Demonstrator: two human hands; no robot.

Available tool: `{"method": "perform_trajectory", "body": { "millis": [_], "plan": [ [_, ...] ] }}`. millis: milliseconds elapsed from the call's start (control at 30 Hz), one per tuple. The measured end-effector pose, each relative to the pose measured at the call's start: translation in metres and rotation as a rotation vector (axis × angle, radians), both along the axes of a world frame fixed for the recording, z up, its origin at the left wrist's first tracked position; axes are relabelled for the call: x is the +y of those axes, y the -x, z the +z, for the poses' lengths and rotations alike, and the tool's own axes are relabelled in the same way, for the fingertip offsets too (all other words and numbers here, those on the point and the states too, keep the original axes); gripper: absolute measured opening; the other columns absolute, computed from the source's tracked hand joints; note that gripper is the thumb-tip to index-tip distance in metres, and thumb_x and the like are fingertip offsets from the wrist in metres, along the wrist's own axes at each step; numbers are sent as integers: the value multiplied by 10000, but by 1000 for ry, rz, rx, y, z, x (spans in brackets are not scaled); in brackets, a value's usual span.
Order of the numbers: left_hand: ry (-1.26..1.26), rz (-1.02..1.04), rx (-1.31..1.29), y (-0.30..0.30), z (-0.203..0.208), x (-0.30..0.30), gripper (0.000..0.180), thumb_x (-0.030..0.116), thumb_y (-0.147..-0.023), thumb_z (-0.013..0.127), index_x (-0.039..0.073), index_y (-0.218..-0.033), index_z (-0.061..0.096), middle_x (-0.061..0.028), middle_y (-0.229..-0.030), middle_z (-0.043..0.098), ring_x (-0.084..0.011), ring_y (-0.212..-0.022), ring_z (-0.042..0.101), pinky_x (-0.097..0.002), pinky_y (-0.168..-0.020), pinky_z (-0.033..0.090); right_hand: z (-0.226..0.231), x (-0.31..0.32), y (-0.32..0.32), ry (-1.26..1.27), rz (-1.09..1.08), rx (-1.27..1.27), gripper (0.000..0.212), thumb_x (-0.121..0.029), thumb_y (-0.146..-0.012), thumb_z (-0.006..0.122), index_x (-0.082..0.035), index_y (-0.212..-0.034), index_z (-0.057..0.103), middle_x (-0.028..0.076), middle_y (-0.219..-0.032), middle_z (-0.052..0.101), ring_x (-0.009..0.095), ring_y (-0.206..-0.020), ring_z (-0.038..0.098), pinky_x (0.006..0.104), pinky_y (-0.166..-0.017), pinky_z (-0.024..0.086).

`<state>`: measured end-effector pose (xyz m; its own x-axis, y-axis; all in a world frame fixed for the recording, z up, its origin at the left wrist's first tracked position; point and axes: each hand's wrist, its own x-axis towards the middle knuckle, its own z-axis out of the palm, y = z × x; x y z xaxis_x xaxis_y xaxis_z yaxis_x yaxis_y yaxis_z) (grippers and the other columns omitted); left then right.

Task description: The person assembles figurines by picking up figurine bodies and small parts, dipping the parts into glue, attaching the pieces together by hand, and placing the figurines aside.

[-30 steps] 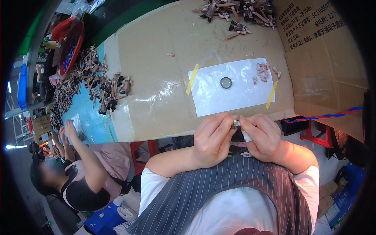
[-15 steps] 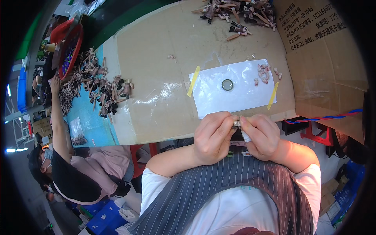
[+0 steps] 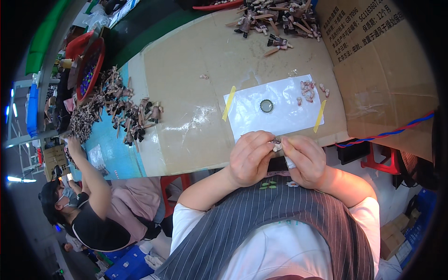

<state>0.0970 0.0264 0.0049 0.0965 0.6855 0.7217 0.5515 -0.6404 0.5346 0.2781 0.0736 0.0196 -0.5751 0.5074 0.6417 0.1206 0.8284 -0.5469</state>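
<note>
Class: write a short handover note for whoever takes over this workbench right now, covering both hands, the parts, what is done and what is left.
Left hand and right hand: both closed on one small part, pinched between them at the table edge.
White sheet, taped down: dark round cap mid-sheet, a few pink bits at its far right.
Done: cannot tell how many.
Left: part in hand; a pile of parts at the far edge.

Both forearms rise from the lower edge and meet at the middle, where the left hand [image 3: 250, 157] and the right hand [image 3: 304, 158], knuckles up and fingers curled inward, press their fingertips [image 3: 275, 143] together in a close pinch just before the chest.
</note>
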Motion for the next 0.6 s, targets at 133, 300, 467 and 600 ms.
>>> {"method": "perform_trajectory", "body": {
  "millis": [133,300,467,600],
  "plan": [
    [35,-11,-9,3,-3,-5,444,-159,-729,645,-12,-1116,483,-227,-1000,631,-307,-849,651,-374,-729,535,1,-2,1,95,7,6,566,101,-625,590,84,-1191,570,183,-993,623,327,-817,634,367,-690,525],
    [743,-259,-994,1,-3,-21,321,-37,-909,547,20,-1202,428,-157,-1108,569,-188,-1017,574,-333,-854,498,12,-5,4,378,-27,4,365,69,-799,569,60,-1163,591,163,-900,664,282,-791,663,334,-712,528],
    [824,-423,-1270,19,-6,-15,292,91,-952,530,60,-1226,434,-117,-1088,571,-203,-998,565,-342,-886,450,-1,-2,3,935,-78,178,207,19,-881,547,38,-1069,630,82,-869,676,139,-794,659,261,-713,527],
    [823,-466,-1310,26,-11,-14,298,80,-949,528,55,-1232,439,-119,-1089,572,-201,-1003,562,-343,-892,444,1,0,8,1105,-67,166,145,4,-882,565,38,-1006,633,47,-867,656,99,-778,638,227,-669,513]
  ]
}}
